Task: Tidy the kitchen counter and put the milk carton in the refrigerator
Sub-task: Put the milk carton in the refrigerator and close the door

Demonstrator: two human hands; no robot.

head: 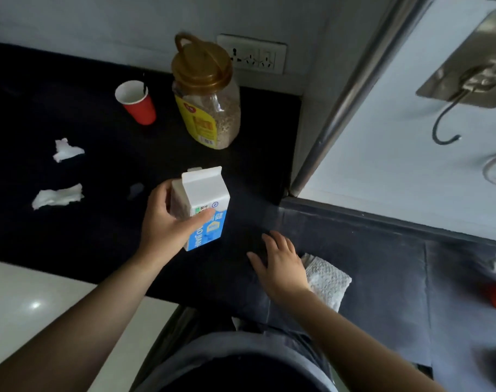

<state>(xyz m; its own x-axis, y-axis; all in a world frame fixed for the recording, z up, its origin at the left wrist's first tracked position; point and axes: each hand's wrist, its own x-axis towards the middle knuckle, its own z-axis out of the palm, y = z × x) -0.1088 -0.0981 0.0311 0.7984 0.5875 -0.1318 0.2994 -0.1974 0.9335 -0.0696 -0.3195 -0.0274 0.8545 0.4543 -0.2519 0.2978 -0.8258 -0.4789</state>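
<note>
A white and blue milk carton (205, 199) stands upright on the black counter (71, 222), near its front edge. My left hand (164, 222) is wrapped around the carton's left side, thumb across its front. My right hand (280, 264) lies flat on the counter to the carton's right, fingers spread, holding nothing. A folded white paper towel (330, 284) lies just right of that hand, partly under the wrist. Two crumpled white tissues, one (67, 149) farther back and one (57, 196) nearer, lie at the left of the counter.
A red paper cup (136, 101) with a dark straw and a clear jar (207, 94) with a gold lid stand at the back. A wall socket (252, 53) is behind the jar. A white panel (411, 165) with a metal hook rises at the right.
</note>
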